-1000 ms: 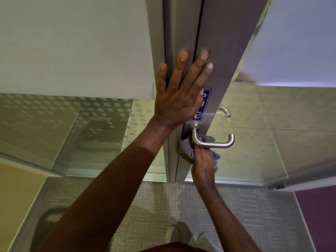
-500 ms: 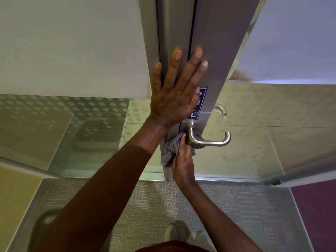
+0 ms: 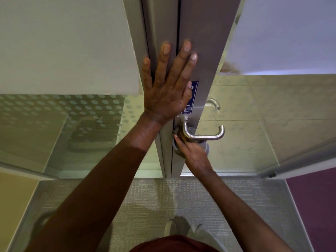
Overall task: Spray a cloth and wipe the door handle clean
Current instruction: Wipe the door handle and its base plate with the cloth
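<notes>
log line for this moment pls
step: wiping handle | left hand: flat on door | right hand: holds cloth under handle

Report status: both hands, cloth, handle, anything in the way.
Left hand flat on the door, fingers straight. Right hand holds cloth under the handle near its base. Nothing in the way.

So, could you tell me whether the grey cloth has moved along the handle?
Yes: the grey cloth has shifted right of the door edge, under the steel lever handle.
</notes>
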A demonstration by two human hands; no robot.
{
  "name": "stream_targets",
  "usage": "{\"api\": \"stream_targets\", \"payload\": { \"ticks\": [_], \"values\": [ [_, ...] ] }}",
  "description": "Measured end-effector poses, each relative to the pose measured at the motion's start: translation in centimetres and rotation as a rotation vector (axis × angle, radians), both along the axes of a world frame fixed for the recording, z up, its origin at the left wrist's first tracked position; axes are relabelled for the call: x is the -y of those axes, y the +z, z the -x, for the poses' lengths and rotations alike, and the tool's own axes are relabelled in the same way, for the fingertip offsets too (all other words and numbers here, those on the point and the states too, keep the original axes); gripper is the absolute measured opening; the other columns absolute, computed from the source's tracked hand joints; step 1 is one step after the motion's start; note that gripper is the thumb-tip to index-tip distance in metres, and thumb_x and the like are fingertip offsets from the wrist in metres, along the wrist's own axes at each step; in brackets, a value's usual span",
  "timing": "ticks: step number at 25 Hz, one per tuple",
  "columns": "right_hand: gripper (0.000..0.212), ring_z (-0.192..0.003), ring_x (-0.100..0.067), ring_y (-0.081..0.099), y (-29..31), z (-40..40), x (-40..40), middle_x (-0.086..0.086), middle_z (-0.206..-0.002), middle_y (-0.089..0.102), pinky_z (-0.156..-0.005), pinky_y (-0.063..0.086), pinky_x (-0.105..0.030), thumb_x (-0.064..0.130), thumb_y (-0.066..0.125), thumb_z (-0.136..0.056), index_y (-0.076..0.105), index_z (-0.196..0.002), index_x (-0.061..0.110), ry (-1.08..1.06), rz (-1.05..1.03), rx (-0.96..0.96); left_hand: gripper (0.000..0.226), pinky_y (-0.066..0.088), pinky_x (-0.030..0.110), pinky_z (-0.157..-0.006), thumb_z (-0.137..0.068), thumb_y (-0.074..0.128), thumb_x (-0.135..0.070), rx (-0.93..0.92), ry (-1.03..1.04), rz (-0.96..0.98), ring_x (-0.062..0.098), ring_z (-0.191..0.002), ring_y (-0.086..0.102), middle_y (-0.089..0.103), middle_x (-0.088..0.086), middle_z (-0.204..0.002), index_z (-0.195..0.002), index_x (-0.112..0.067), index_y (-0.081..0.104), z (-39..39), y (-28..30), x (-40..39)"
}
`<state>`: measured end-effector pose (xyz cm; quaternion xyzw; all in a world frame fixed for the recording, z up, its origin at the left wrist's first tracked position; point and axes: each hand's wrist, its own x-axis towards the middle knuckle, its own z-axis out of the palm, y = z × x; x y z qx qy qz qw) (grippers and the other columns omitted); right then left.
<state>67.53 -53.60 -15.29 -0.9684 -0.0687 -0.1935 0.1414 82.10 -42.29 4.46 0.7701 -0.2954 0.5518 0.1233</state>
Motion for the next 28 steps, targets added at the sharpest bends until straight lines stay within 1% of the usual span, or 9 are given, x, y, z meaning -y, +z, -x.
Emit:
{"api": "stream_targets", "payload": {
  "ticks": [4, 8, 12, 15, 18, 20, 23, 26, 28],
  "values": [
    [0.091, -0.114, -0.017, 0.058, -0.6, 0.7, -1.5, -0.007, -0.132, 0.064, -0.093, 0.052, -0.032, -0.002, 0.080, -0.080, 0.039, -0.159, 0.017, -0.117, -0.321, 0.006, 0.057, -0.007, 0.053, -0.132, -0.106, 0.053, -0.036, 0.000, 0.005, -0.001, 0.034, -0.154, 0.023, 0.037, 0.000, -0.164, -0.159, -0.023, 0.039, -0.1, 0.0, 0.0],
    [0.086, -0.135, -0.003, 0.049, -1.0, 0.8, -4.7, 0.002, -0.147, 0.052, -0.107, 0.047, -0.023, -0.015, 0.050, -0.088, 0.035, -0.160, 0.028, -0.261, -0.824, 0.016, 0.058, -0.007, 0.053, -0.132, -0.105, 0.053, -0.035, 0.008, 0.008, -0.006, 0.032, -0.156, 0.017, 0.036, 0.000, -0.164, -0.160, -0.023, 0.037, -0.2, -0.1, 0.0],
    [0.077, -0.101, 0.002, 0.067, -0.7, 0.1, -5.0, 0.014, -0.111, 0.069, -0.084, 0.051, -0.006, -0.009, 0.049, -0.092, 0.042, -0.131, 0.056, -0.465, -1.116, -0.053, 0.058, -0.005, 0.054, -0.132, -0.106, 0.052, -0.036, 0.014, 0.011, 0.004, 0.030, -0.156, 0.016, 0.037, -0.001, -0.164, -0.160, -0.024, 0.037, -0.4, -0.3, 0.2],
    [0.060, -0.094, 0.005, 0.068, -1.2, -0.3, -4.8, 0.014, -0.109, 0.071, -0.078, 0.053, -0.009, -0.008, 0.051, -0.093, 0.042, -0.131, 0.038, -0.525, -1.180, -0.167, 0.057, -0.007, 0.054, -0.131, -0.106, 0.051, -0.036, 0.008, 0.006, 0.005, 0.030, -0.156, 0.016, 0.036, 0.000, -0.165, -0.160, -0.024, 0.037, -0.5, -0.4, 0.2],
    [0.042, -0.105, -0.021, 0.067, -2.2, -1.0, -5.2, -0.007, -0.118, 0.070, -0.092, 0.057, -0.031, -0.005, 0.053, -0.100, 0.045, -0.138, 0.013, -0.507, -1.245, -0.396, 0.057, -0.009, 0.054, -0.131, -0.106, 0.051, -0.035, 0.003, 0.011, -0.004, 0.031, -0.156, 0.014, 0.036, 0.001, -0.165, -0.160, -0.023, 0.037, -0.4, -0.2, 0.1],
    [0.018, -0.095, -0.031, 0.067, -1.9, -2.0, -5.8, -0.019, -0.106, 0.068, -0.085, 0.061, -0.037, -0.007, 0.052, -0.102, 0.057, -0.114, 0.005, -0.521, -1.504, -0.459, 0.058, -0.009, 0.054, -0.131, -0.106, 0.051, -0.034, -0.005, 0.003, -0.005, 0.031, -0.156, 0.014, 0.035, 0.001, -0.165, -0.160, -0.023, 0.036, -0.4, -0.1, -0.1],
    [0.028, -0.075, -0.032, 0.067, -0.8, -2.9, -5.9, -0.015, -0.076, 0.071, -0.062, 0.062, -0.033, -0.013, 0.045, -0.099, 0.064, -0.083, 0.001, -0.473, -1.916, -0.505, 0.057, -0.008, 0.054, -0.131, -0.106, 0.051, -0.034, -0.004, -0.002, -0.002, 0.032, -0.156, 0.015, 0.035, 0.001, -0.164, -0.160, -0.023, 0.036, -0.2, -0.1, 0.0],
    [0.037, -0.071, -0.030, 0.073, 0.1, -2.6, -5.2, -0.016, -0.079, 0.075, -0.059, 0.062, -0.034, -0.021, 0.036, -0.091, 0.067, -0.090, 0.001, -0.477, -2.090, -0.503, 0.057, -0.008, 0.054, -0.131, -0.106, 0.053, -0.034, 0.005, 0.002, -0.004, 0.033, -0.155, 0.020, 0.036, 0.001, -0.164, -0.159, -0.023, 0.037, -0.2, 0.0, 0.0],
    [0.034, -0.080, -0.035, 0.071, 0.4, -2.4, -4.7, -0.024, -0.095, 0.070, -0.071, 0.063, -0.040, -0.020, 0.036, -0.089, 0.062, -0.100, -0.002, -0.526, -2.188, -0.465, 0.057, -0.007, 0.054, -0.131, -0.105, 0.054, -0.034, 0.005, -0.004, 0.002, 0.036, -0.152, 0.029, 0.037, 0.001, -0.163, -0.159, -0.022, 0.039, -0.1, 0.1, 0.0]
  ]
}}
